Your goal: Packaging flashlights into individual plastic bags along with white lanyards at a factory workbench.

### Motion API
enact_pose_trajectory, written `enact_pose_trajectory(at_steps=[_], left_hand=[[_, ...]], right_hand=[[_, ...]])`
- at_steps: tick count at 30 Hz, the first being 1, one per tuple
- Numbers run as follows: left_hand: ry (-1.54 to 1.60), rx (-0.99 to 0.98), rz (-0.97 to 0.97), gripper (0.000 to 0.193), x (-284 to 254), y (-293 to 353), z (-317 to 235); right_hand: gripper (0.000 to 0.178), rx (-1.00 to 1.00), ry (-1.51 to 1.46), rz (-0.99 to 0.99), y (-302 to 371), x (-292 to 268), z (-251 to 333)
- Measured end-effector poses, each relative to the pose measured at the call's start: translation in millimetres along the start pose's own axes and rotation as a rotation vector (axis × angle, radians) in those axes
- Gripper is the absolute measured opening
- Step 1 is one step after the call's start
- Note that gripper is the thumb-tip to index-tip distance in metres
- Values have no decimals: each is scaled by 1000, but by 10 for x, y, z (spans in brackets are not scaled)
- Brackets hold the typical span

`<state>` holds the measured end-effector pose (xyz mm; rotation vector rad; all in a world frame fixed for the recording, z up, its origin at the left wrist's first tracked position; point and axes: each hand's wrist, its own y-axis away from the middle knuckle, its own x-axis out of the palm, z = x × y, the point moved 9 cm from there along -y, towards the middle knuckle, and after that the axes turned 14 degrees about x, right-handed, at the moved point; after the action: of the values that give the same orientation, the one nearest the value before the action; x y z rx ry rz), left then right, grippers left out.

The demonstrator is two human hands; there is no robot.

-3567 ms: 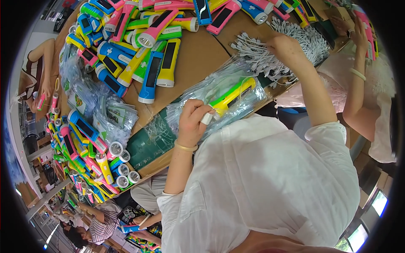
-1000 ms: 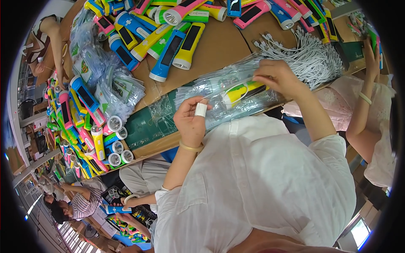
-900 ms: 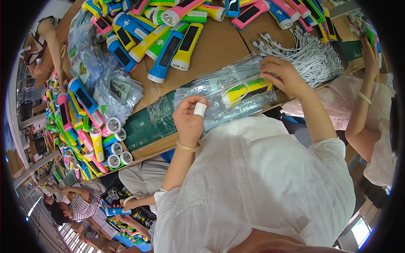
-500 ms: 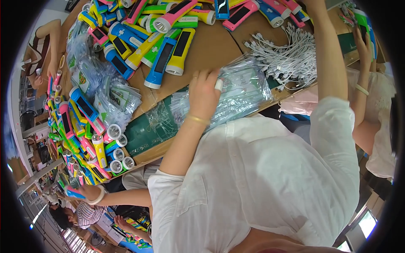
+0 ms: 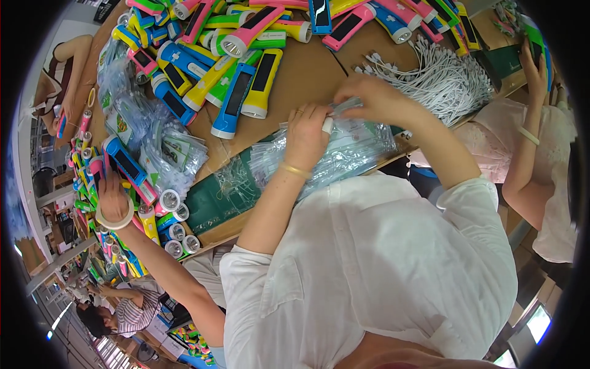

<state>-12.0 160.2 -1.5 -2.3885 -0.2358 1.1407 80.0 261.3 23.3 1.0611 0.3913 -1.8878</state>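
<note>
A stack of clear plastic bags [image 5: 362, 140] with printed inserts lies on the table edge in front of me. My left hand [image 5: 305, 136], with a gold bangle and a white wrap on one finger, bends its fingers onto the upper edge of the top bag. My right hand [image 5: 376, 100] meets it from the right, thumb and fingers closed on the same edge of plastic. Exactly how much plastic each hand pinches is partly hidden by the fingers. Just past my right hand lies a pile of white charging cables [image 5: 445, 80].
Colourful flashlights [image 5: 233, 95] with dark panels are heaped at the far side, more [image 5: 144, 212] at the left. Filled plastic bags [image 5: 172, 147] lie between. A co-worker's hand [image 5: 114, 200] rests on the left heap; another co-worker's hand [image 5: 536, 67] holds a green-blue item at right.
My right hand has come back from the far right to the bags, beside my left hand. The left co-worker's hand has moved up from below onto the flashlights.
</note>
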Motion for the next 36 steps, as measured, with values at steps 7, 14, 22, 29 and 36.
enact_pose_trajectory(at_steps=[7,14,22,29,36], left_hand=[[-21,20,-33,21,-155,105,-66],[171,-290,-252,17,-655,519,66],[293,-411,-268,17,-652,623,79],[179,-162,-219,17,-682,431,-94],[131,-149,-90,19,-621,552,-73]], right_hand=[[9,-121,-43,-94,95,232,20],[14,-62,-54,-47,35,215,7],[26,-328,-366,-1,58,398,559],[11,-279,-326,111,52,439,496],[31,58,-298,244,-381,-66,-421]])
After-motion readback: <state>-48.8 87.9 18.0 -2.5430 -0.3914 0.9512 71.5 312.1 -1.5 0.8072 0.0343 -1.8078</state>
